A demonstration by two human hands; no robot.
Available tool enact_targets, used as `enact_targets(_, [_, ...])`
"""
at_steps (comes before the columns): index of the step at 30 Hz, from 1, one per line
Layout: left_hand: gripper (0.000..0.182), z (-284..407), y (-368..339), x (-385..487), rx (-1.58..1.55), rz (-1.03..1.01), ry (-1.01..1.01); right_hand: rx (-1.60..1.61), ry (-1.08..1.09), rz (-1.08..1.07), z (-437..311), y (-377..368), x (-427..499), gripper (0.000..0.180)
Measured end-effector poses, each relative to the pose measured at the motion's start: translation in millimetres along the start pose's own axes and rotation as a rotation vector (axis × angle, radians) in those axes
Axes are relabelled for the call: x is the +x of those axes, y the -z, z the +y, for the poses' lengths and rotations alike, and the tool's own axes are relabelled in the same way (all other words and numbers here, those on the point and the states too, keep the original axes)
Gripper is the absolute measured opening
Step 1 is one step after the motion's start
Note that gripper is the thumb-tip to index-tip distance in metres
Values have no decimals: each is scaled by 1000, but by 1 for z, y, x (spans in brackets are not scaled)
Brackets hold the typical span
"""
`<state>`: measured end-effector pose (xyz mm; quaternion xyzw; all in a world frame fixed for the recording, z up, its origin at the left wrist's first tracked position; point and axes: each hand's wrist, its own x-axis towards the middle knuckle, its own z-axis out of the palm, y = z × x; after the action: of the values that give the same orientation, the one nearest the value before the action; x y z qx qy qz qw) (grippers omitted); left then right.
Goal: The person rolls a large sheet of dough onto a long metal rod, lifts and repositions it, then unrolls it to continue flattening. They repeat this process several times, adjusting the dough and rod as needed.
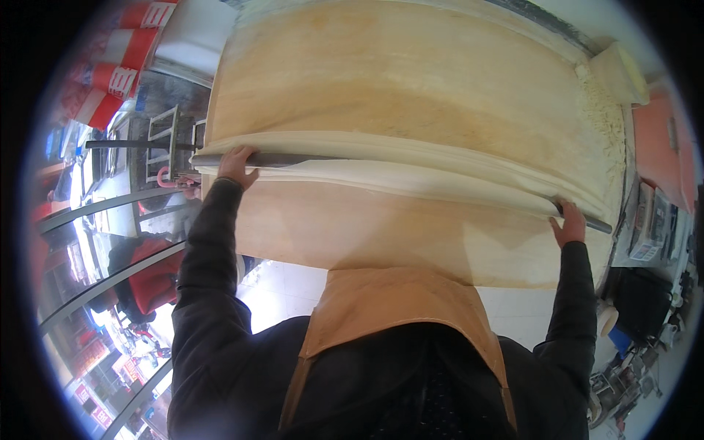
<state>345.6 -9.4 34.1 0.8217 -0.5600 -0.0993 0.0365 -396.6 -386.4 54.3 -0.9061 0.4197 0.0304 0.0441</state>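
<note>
A long dark rolling rod (275,159) lies across a wide wooden board (385,77), partly wrapped in a pale sheet of dough (385,174). Near the rod's left end, my left hand (237,165) rests over it with the thumb spread towards me. My right hand (570,223) lies over the rod near its right end, fingers on the far side and thumb on the near side. Folds of dough run along both sides of the rod, between my hands. The rod's middle is hidden under the dough.
Dough crumbs or flour (602,115) line the board's right edge, beside a pale tub (620,74). Red and white sacks (129,52) are stacked at upper left. A metal ladder (163,143) and a glazed partition stand left. Boxes (652,223) are at right.
</note>
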Motion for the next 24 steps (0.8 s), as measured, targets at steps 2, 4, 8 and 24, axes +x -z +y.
enact_targets(2, [37, -15, 1, 3, 8, -74, 14, -59, -35, -75, 32, -1, -4, 52])
enact_targets(4, [38, -25, 1, 7, 36, -139, 53, -225, -160, -198, 56, 0, -3, 55])
enact_targets(8, [37, -38, 6, 20, -29, -229, 33, -129, -92, -364, 74, 12, 17, 43])
enact_targets(24, [26, -27, -23, 125, 65, -1, 54, -247, -119, -268, 59, -32, 152, 24])
